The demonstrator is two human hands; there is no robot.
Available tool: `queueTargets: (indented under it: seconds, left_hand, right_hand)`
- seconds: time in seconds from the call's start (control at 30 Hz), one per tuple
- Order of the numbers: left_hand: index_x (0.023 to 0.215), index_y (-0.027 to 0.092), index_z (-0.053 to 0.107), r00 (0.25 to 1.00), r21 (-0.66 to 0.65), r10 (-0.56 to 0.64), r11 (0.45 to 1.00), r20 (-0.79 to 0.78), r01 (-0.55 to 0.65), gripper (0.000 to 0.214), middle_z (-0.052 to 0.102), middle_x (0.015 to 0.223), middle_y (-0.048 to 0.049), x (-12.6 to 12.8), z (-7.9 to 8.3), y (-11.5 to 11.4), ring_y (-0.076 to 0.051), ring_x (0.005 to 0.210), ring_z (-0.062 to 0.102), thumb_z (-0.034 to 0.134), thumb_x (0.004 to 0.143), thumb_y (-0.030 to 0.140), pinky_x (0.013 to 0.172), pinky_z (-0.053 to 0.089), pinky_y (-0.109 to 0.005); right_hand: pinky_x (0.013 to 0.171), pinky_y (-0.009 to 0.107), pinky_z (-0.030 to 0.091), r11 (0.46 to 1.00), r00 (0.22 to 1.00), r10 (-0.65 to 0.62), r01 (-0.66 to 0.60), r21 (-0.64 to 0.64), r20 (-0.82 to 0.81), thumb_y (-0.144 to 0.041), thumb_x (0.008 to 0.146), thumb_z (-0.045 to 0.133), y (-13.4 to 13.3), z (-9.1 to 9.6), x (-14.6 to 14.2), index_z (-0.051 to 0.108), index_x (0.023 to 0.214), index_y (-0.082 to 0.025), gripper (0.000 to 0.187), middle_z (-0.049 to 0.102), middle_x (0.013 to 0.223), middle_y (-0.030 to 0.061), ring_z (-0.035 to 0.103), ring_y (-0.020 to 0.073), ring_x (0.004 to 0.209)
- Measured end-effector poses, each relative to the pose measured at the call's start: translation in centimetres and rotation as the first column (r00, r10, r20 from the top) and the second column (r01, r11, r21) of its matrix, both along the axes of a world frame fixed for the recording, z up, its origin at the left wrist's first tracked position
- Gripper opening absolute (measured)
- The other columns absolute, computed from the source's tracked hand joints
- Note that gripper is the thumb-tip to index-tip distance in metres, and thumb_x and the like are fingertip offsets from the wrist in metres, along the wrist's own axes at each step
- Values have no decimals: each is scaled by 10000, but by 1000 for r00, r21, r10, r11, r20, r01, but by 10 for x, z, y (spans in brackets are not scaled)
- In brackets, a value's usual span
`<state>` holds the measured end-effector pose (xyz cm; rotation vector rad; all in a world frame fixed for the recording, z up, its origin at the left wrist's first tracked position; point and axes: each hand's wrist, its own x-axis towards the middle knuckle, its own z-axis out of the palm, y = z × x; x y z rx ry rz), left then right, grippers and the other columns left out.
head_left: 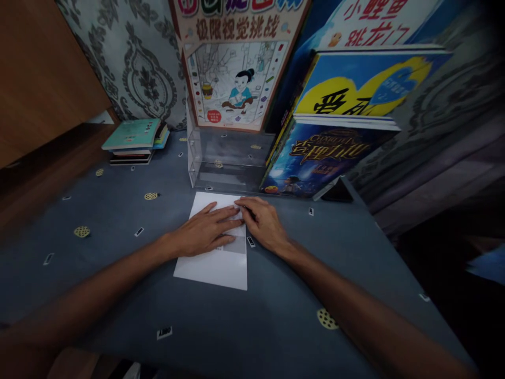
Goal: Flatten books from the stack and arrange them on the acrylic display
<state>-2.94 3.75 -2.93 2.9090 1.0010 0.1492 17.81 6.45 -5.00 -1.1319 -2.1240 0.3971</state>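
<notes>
A white sheet or thin booklet (211, 271) lies on the dark tabletop, with a grey band (236, 244) across its middle. My left hand (209, 227) rests flat on it from the left, fingers spread and pointing right. At its upper right edge is my right hand (265, 221), fingers curled and pinched together close to my left fingertips. Whatever is between those right fingers is too small to make out. The left palm covers part of the white surface.
Beyond the sheet stands a clear acrylic book rack (229, 179) holding upright picture books (236, 84) and a blue book (315, 158). A small stack of books (134, 137) lies at the back left. Patterned fabric (145, 68) hangs behind; a wooden panel (43, 79) is at left.
</notes>
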Motion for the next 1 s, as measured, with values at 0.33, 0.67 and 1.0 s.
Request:
queueTargets:
  seconds: [0.33, 0.67, 1.0]
  left_hand:
    - [1455, 234, 422, 1000, -27, -6, 1000, -1, 5, 459, 382, 1568, -116, 3, 2, 16, -214, 1474, 319, 389, 1036, 417, 1194, 254, -510]
    - [1447, 230, 439, 999, -27, -28, 999, 34, 29, 457, 380, 1568, -125, 2, -2, 18, -236, 1463, 341, 365, 1038, 421, 1184, 266, -532]
    - [1439, 242, 440, 997, -29, -28, 999, 66, 30, 460, 404, 1556, -110, 0, -4, 24, -229, 1449, 365, 350, 1038, 449, 1187, 264, -513]
  right_hand:
    - [933, 405, 533, 999, 999, -43, 43, -5, -14, -79, 869, 462, 6, -2, 2, 721, 1112, -180, 369, 744, 1108, 101, 676, 236, 1052]
    - [937, 419, 527, 1000, 1000, -17, 17, 11, -15, -78, 859, 469, 7, -5, 2, 722, 1106, -202, 375, 743, 1104, 96, 677, 245, 1046]
    - [999, 471, 499, 1000, 1000, -14, 14, 9, 4, -95, 865, 452, 8, -8, 3, 704, 1172, -220, 416, 727, 1184, 97, 648, 262, 1159]
